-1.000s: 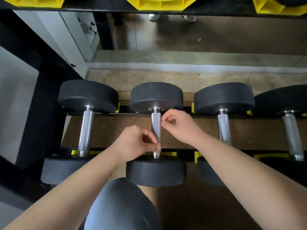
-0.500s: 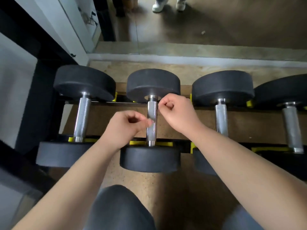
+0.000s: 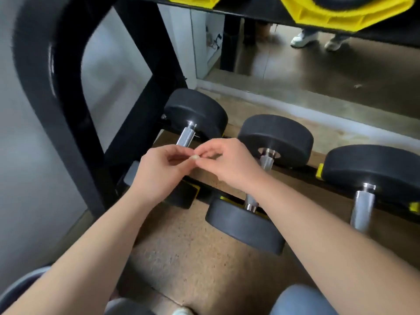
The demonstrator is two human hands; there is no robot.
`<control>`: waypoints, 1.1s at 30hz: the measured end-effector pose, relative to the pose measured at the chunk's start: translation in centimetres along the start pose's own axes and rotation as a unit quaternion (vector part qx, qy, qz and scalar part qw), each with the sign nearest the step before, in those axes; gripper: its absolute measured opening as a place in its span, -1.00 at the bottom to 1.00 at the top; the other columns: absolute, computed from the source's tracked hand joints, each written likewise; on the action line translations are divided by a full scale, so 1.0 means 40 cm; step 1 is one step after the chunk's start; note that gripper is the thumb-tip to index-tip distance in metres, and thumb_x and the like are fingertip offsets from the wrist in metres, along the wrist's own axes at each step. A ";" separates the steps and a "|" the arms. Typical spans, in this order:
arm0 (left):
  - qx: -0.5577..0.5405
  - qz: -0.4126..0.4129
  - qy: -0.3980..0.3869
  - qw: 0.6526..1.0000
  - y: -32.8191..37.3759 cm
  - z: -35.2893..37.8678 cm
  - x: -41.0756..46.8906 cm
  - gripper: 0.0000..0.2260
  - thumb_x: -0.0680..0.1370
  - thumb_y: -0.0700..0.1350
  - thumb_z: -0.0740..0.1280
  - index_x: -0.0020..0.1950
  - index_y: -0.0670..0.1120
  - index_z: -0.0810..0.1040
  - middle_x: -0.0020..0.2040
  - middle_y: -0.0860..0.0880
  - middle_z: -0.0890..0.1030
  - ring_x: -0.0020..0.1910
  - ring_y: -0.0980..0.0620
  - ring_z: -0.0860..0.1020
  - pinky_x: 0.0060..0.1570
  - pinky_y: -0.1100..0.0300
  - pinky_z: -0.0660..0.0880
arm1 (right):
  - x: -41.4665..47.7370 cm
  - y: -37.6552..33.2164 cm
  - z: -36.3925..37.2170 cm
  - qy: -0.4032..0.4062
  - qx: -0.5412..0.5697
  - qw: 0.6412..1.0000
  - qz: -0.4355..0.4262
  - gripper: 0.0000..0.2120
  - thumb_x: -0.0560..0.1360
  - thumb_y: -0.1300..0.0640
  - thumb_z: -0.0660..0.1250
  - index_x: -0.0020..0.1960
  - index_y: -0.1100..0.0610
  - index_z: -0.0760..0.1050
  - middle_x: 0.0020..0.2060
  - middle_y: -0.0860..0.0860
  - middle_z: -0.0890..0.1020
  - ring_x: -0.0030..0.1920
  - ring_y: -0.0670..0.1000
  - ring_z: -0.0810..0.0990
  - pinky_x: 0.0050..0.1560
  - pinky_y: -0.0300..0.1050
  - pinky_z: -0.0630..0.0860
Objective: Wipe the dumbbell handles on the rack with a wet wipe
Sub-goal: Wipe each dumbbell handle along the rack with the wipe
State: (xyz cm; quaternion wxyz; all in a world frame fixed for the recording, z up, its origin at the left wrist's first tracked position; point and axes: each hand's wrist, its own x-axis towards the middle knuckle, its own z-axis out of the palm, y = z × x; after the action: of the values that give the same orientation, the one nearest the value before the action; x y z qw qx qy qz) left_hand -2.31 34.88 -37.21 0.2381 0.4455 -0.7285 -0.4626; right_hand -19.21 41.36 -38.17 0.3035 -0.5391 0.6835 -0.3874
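Both hands are held over the left end of the lower shelf of the rack (image 3: 145,83). The left hand (image 3: 159,176) and right hand (image 3: 229,164) meet fingertip to fingertip with fingers curled. Whether either grip holds a wipe cannot be told. The handle (image 3: 186,137) of the left dumbbell (image 3: 196,111) lies just beyond the meeting fingertips. Its far part is in view and the rest is hidden behind the hands; contact cannot be confirmed. The right wrist crosses in front of the middle dumbbell (image 3: 276,138) and covers the middle of its handle. The right forearm hides the near end of the right dumbbell (image 3: 372,169). Count: three dumbbells on the lower shelf, set side by side and apart, each with its handle running from the front rail to the back rail. Three far heads and two near heads are visible. Two yellow cradles (image 3: 341,14) sit on the upper shelf at the top edge. A mirror (image 3: 318,71) stands behind the rack and reflects two shoes (image 3: 304,38). Cork-toned floor (image 3: 193,258) lies below the front rail.
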 end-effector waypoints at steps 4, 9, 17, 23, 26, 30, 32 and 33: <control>0.171 0.123 0.076 0.975 -0.023 -0.056 0.037 -0.73 0.57 -0.17 0.42 0.26 0.00 0.65 0.08 0.12 0.70 0.03 0.17 0.66 0.10 0.18 0.60 | 0.106 -0.014 0.067 0.057 0.016 0.998 0.024 -0.87 0.51 0.06 0.49 0.05 -0.03 0.72 -0.17 -0.20 0.69 -0.13 -0.28 0.63 -0.16 -0.42 0.45; 0.219 0.009 0.103 0.970 -0.086 -0.086 0.119 -0.59 0.54 -0.17 0.33 0.38 0.03 0.56 0.26 0.03 0.62 0.24 0.04 0.57 0.15 0.20 0.48 | 0.169 0.000 0.114 0.098 -0.092 0.991 -0.004 -0.83 0.62 0.11 0.36 0.18 0.04 0.64 -0.04 -0.09 0.69 -0.07 -0.16 0.63 -0.10 -0.35 0.55; 0.187 -0.064 0.063 0.978 -0.112 -0.089 0.142 -0.53 0.49 -0.16 0.26 0.36 0.13 0.57 0.26 0.12 0.63 0.24 0.11 0.56 0.16 0.20 0.47 | 0.187 0.024 0.158 -0.025 -0.151 0.988 -0.032 -0.74 0.60 0.02 0.37 0.25 -0.02 0.68 0.09 -0.01 0.73 0.16 0.04 0.66 0.23 -0.06 0.59; 0.166 -0.088 0.077 0.979 -0.103 -0.086 0.136 -0.61 0.49 -0.12 0.31 0.28 0.16 0.61 0.14 0.17 0.64 0.02 0.21 0.59 -0.05 0.30 0.49 | 0.204 0.041 0.143 0.054 -0.146 0.988 0.004 -0.75 0.61 0.04 0.38 0.28 -0.02 0.59 0.05 -0.02 0.70 0.12 0.01 0.66 0.02 -0.21 0.55; 0.170 -0.081 0.102 0.977 -0.097 -0.085 0.133 -0.64 0.49 -0.10 0.31 0.26 0.13 0.64 0.11 0.16 0.64 0.06 0.15 0.59 0.01 0.24 0.50 | 0.181 0.043 0.133 0.040 -0.138 0.990 -0.010 -0.89 0.59 0.03 0.41 0.08 -0.03 0.68 -0.08 -0.07 0.70 -0.03 -0.03 0.68 -0.10 -0.20 0.60; 0.172 -0.087 0.100 0.976 -0.103 -0.082 0.130 -0.65 0.50 -0.09 0.31 0.26 0.12 0.63 0.11 0.15 0.64 0.05 0.14 0.59 -0.01 0.22 0.50 | 0.137 0.038 0.156 -0.074 -0.183 0.979 -0.053 -0.90 0.55 0.02 0.41 0.01 -0.02 0.67 -0.17 -0.07 0.66 -0.11 0.01 0.65 -0.12 -0.07 0.64; 0.166 -0.090 0.110 0.976 -0.108 -0.082 0.133 -0.66 0.51 -0.09 0.31 0.25 0.13 0.63 0.10 0.18 0.64 0.00 0.20 0.57 -0.09 0.26 0.48 | 0.164 0.036 0.150 0.008 -0.137 0.990 -0.031 -0.95 0.57 0.03 0.41 -0.06 -0.05 0.64 -0.21 -0.11 0.66 -0.15 -0.06 0.66 -0.19 -0.23 0.58; 0.164 -0.093 0.124 0.974 -0.112 -0.082 0.133 -0.68 0.51 -0.09 0.30 0.22 0.14 0.64 0.07 0.20 0.64 -0.03 0.21 0.57 -0.13 0.26 0.47 | 0.182 0.037 0.143 0.060 -0.121 0.991 -0.018 -0.91 0.59 0.05 0.40 -0.11 -0.08 0.59 -0.22 -0.12 0.66 -0.16 -0.08 0.65 -0.24 -0.32 0.52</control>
State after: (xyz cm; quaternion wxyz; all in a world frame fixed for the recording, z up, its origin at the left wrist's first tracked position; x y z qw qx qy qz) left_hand -0.47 27.96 -40.03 0.2058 0.5984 -0.7147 -0.2980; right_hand -16.89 33.30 -42.38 0.1877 -0.5595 0.7327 -0.3390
